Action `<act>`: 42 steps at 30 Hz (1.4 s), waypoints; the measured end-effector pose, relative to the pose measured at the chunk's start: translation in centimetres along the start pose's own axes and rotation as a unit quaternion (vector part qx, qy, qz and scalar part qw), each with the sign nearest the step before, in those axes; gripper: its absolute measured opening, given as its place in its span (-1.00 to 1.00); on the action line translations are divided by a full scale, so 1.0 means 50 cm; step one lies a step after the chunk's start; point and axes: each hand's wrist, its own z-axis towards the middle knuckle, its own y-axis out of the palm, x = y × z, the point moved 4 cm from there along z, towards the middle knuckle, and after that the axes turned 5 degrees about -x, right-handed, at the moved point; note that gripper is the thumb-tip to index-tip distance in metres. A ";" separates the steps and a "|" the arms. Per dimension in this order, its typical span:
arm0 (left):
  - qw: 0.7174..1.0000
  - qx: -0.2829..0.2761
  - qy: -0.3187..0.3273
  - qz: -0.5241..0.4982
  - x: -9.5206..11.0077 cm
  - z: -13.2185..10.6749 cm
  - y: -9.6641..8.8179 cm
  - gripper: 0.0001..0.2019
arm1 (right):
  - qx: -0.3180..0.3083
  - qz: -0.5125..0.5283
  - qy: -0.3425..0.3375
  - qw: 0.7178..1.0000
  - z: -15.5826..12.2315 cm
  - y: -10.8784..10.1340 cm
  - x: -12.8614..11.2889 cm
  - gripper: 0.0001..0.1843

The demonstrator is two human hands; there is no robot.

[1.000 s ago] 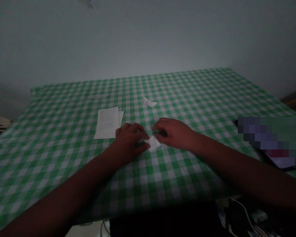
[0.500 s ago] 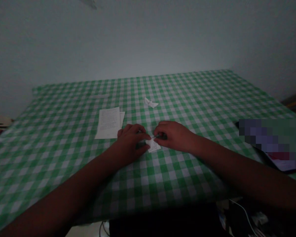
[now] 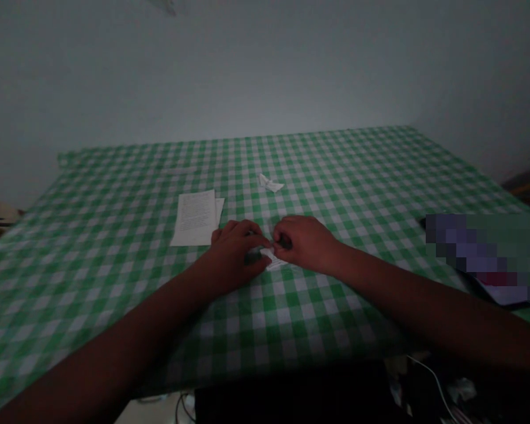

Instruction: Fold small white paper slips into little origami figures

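A small white printed paper slip (image 3: 274, 261) lies on the green-and-white gingham tablecloth (image 3: 115, 277), mostly hidden under my fingertips. My left hand (image 3: 236, 256) and my right hand (image 3: 302, 243) meet over it, fingers pinched together at its upper edge. A small dark object (image 3: 285, 241) shows under my right fingers, too small and dim to name. Beyond my left hand lie printed paper sheets (image 3: 195, 218), just apart from my knuckles. A crumpled white paper scrap (image 3: 271, 184) sits farther away, beyond both hands.
A pixelated, blurred patch (image 3: 481, 244) covers an object at the table's right side, with a flat paper-like item (image 3: 499, 294) at its lower edge. A white cable (image 3: 428, 377) and dark items sit below the near table edge. A pale wall stands behind the table.
My hands have closed slightly toward each other, and my right hand has shifted left. The paper slip is now more covered, and the thin grey item seen between my fingers earlier is hidden.
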 end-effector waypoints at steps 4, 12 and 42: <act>1.000 0.016 -0.018 0.002 0.004 0.001 -0.001 -0.79 | 0.000 -0.007 -0.012 1.000 -0.009 -0.003 -0.003 -0.73; 1.000 0.012 -0.016 0.003 0.008 0.002 0.000 -0.83 | -0.001 -0.008 0.021 1.000 -0.009 0.000 -0.007 -0.71; 1.000 0.023 -0.008 -0.008 -0.005 0.003 0.006 -0.80 | 0.032 0.048 0.014 0.998 0.007 -0.019 0.036 -0.93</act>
